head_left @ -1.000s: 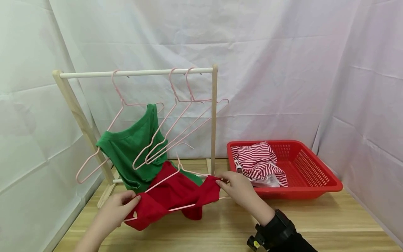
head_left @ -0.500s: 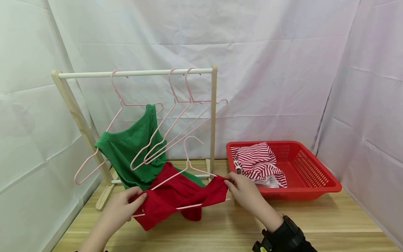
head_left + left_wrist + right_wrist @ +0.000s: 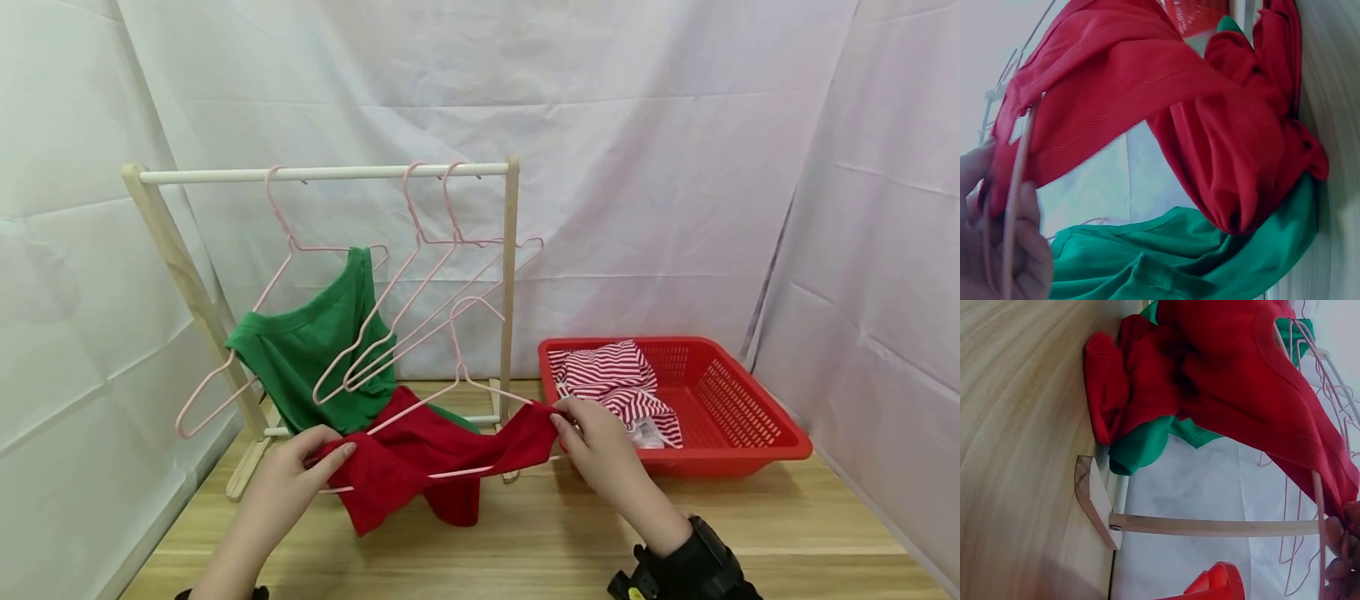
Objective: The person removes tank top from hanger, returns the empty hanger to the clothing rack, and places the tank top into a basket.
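Observation:
A red garment (image 3: pixel 405 467) is spread over a pink hanger (image 3: pixel 459 358), whose hook points up. My left hand (image 3: pixel 303 467) pinches the garment's left shoulder together with the hanger's left end; the left wrist view shows the pink bar (image 3: pixel 1017 194) running past my fingers. At the other shoulder, my right hand (image 3: pixel 596 437) pinches the red cloth by the hanger's right end. The lower part of the garment hangs in folds close over the table. Behind it, a green tank top (image 3: pixel 315 350) hangs askew from another pink hanger (image 3: pixel 288 242) on the rack.
The wooden rack (image 3: pixel 511 275) with its white rail (image 3: pixel 337 173) stands at the back left. Two bare pink hangers (image 3: pixel 408 292) hang near its right post. On the right, a red basket (image 3: pixel 720 458) holds a red-and-white striped garment (image 3: pixel 611 379). White cloth surrounds the table (image 3: pixel 525 550).
Both hands have moved right and slightly up with the red garment and its hanger. The hanger's hook has risen and now stands more upright. The green top has stayed put.

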A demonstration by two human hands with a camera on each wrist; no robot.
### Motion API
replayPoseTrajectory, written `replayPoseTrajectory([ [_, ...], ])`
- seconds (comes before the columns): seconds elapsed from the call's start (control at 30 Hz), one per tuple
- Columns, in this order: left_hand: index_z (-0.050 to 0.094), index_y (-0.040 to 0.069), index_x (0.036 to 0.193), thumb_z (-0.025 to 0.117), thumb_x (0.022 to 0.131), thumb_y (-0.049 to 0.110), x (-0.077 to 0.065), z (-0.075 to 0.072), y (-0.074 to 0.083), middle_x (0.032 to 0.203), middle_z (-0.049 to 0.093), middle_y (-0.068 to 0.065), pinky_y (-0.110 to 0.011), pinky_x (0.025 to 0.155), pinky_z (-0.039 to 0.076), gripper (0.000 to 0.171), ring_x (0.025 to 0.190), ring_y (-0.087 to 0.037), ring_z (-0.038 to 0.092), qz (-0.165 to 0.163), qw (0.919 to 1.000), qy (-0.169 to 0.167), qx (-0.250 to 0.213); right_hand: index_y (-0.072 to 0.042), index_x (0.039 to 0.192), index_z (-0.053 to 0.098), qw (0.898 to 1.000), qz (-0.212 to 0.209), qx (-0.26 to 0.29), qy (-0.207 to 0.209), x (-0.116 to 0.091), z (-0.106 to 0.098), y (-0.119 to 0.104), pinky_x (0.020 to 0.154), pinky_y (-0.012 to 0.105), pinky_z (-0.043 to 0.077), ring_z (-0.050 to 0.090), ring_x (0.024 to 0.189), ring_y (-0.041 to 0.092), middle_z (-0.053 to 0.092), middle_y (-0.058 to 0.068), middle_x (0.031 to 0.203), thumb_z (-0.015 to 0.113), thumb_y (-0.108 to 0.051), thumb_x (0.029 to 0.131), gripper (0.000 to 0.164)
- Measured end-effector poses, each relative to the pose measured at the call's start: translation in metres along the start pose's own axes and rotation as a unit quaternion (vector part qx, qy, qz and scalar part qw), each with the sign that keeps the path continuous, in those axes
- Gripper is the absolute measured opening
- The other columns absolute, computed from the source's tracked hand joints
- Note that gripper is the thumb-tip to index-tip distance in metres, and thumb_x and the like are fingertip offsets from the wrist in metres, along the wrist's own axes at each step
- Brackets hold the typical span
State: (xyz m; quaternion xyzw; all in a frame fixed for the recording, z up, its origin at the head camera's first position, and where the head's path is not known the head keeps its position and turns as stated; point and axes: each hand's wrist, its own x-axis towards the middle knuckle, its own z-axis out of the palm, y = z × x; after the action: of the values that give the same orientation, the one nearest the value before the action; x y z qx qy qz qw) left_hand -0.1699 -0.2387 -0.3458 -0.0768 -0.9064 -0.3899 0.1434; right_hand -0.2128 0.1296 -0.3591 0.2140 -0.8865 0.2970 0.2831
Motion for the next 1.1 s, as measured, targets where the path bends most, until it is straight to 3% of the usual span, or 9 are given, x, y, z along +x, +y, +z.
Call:
replayPoseTrajectory([
  [0.17,0.061,0.023,0.082,0.068,0.08,0.024,0.001,0.003,0.005,0.065,0.055,0.01,-0.022,0.049,0.046,0.007,0.055,-0.007,0.052,0.071,0.9954,0.065,-0.002,-0.013,0.09,0.063,0.997,-0.049,-0.005,0.056,0.002,-0.004,0.002,0.059,0.027,0.041,0.049,0.069,0.005,0.06,-0.009,0.077,0.066,-0.01,0.081,0.009],
  [0.4,0.062,0.024,0.077,0.074,0.073,0.012,0.005,0.009,0.013,0.062,0.054,0.015,-0.014,0.048,0.042,0.018,0.052,-0.002,0.05,0.146,0.9797,0.135,0.027,-0.011,0.093,0.063,0.995,-0.066,0.005,0.068,0.007,-0.006,-0.002,0.062,0.029,0.04,0.05,0.071,0.007,0.062,-0.007,0.081,0.063,-0.012,0.084,0.009],
  [0.7,0.062,0.023,0.076,0.077,0.069,0.009,0.006,0.026,0.02,0.064,0.054,0.017,-0.012,0.049,0.041,0.021,0.053,0.001,0.05,0.19,0.9699,0.15,0.027,-0.011,0.095,0.063,0.995,-0.055,0.035,0.074,0.01,-0.006,-0.015,0.063,0.029,0.041,0.05,0.075,0.009,0.062,-0.005,0.083,0.06,-0.014,0.087,0.009],
  [0.83,0.062,0.023,0.078,0.075,0.071,0.009,0.005,0.033,0.024,0.066,0.056,0.017,-0.013,0.049,0.043,0.02,0.054,0.001,0.051,0.187,0.9736,0.132,-0.002,-0.011,0.095,0.063,0.995,-0.044,0.046,0.083,0.009,-0.007,-0.02,0.064,0.029,0.044,0.05,0.077,0.009,0.061,-0.005,0.085,0.061,-0.012,0.085,0.01],
  [0.97,0.063,0.021,0.079,0.072,0.074,0.006,0.002,0.037,0.025,0.068,0.059,0.012,-0.017,0.047,0.047,0.018,0.054,-0.001,0.056,0.155,0.9805,0.095,-0.074,-0.012,0.094,0.064,0.993,-0.039,0.064,0.091,0.006,-0.01,-0.022,0.065,0.03,0.045,0.05,0.078,0.008,0.061,-0.006,0.086,0.063,-0.011,0.084,0.01],
  [1.1,0.063,0.017,0.081,0.069,0.075,0.003,0.001,0.037,0.026,0.071,0.061,0.005,-0.023,0.048,0.05,0.016,0.054,-0.006,0.06,0.117,0.9796,0.074,-0.146,-0.012,0.096,0.063,0.991,-0.045,0.081,0.092,0.005,-0.014,-0.024,0.066,0.032,0.047,0.051,0.08,0.008,0.061,-0.005,0.089,0.062,-0.01,0.085,0.012],
])
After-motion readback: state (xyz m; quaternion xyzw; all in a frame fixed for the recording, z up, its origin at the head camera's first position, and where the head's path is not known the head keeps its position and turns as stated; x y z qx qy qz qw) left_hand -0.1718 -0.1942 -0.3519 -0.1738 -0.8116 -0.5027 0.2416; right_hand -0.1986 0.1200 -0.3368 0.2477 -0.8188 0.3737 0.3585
